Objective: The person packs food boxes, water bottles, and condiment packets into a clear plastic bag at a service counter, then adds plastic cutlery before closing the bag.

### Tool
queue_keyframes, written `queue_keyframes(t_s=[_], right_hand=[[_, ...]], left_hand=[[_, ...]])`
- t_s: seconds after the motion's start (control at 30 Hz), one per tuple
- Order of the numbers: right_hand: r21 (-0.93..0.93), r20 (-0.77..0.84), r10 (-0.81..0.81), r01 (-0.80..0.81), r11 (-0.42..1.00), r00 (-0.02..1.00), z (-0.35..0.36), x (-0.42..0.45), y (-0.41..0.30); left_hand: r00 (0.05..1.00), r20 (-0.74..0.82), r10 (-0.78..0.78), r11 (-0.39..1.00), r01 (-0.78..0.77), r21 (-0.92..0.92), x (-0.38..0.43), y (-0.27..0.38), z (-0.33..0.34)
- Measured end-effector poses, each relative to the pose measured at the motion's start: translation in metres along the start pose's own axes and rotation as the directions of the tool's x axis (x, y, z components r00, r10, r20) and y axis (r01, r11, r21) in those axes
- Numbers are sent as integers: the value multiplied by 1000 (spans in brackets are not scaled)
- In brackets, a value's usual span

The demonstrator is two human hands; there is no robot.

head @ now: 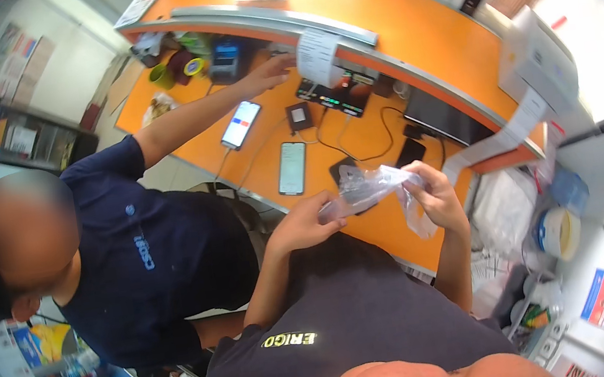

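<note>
Between my two hands is a clear plastic bag [363,190], stretched out over the front of an orange desk [252,166]. My left hand [306,221] grips one end, thumb and fingers pinching the film. The other end is bunched in my right hand [437,195], and a loose flap hangs below it. Whatever the bag may hold cannot be made out. Just beyond my left hand lies a smartphone [292,168] with its screen lit. A dark phone [410,152] rests past the bag, close to my right hand.
At my left a co-worker [172,253] reaches a hand [268,74] toward a hanging paper strip [318,56]. Another lit phone [241,124], cables and a small black box [299,115] occupy the desk. A raised orange shelf [400,18] spans its back. Another paper strip [503,137] drapes at right.
</note>
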State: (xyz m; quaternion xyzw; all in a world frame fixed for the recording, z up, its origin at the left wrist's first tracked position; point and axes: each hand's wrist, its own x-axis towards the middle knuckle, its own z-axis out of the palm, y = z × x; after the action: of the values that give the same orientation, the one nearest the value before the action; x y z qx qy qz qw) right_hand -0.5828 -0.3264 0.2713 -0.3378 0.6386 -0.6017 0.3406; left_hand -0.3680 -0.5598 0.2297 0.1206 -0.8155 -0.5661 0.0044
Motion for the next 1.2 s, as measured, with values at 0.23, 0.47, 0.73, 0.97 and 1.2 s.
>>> queue_keyframes(t_s=[0.23,0.47,0.73,0.97,1.2], right_hand=[[27,50,75,-77,997,996,-10,-14,-15],[-22,101,46,-44,999,994,-5,-19,-13],[-398,-352,49,-197,896,935,48,-25,-11],[556,-240,371,-186,810,897,105,-49,54],[981,-169,566,81,178,807,74,-102,100]], left_hand=[[974,-13,227,965,-226,-133,8,30,-4],[987,140,78,960,-36,-277,15,26,4],[999,-6,35,826,-32,-563,3,5,30],[986,158,-59,733,150,-664,-3,-8,63],[899,26,-437,79,67,-995,8,-70,49]])
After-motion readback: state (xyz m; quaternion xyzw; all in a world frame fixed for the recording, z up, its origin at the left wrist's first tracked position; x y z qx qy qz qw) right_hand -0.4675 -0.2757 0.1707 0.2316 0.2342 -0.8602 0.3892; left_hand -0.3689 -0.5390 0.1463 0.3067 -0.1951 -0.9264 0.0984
